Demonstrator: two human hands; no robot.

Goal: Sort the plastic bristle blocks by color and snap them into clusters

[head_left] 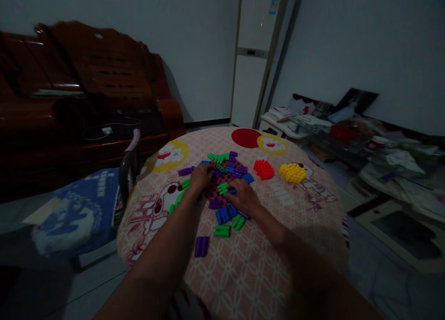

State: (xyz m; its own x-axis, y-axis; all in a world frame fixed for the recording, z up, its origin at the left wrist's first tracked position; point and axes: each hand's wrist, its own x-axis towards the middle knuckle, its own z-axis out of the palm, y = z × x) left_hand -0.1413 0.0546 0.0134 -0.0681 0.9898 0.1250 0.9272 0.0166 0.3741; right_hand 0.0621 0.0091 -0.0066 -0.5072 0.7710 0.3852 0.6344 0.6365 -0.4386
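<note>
Plastic pieces (225, 214) in green, blue and purple lay on and around a dark red base (211, 193) upon the round table (257, 264), under a pink patterned cloth. Taking the base as a clock's centre, with twelve on the far side, the left hand (201, 176) was at nine, fingers curled down at its edge; whether they gripped a piece could not be told. The right hand (243, 197) came in from four, half-curled, its fingertips at a green piece (222, 188); its grip was unclear too.

Another green piece (221, 231) lay apart at six, and a purple piece (201, 247) farther out between six and seven. A red cluster (264, 169) sat between two and three, with a yellow cluster (292, 172) beyond it towards three. Past the table stood a wooden sofa (104, 70) at ten, a tall white appliance (252, 70) just after twelve and a cluttered side table (333, 130) at two. A chair with a blue cover (83, 213) stood between eight and nine.
</note>
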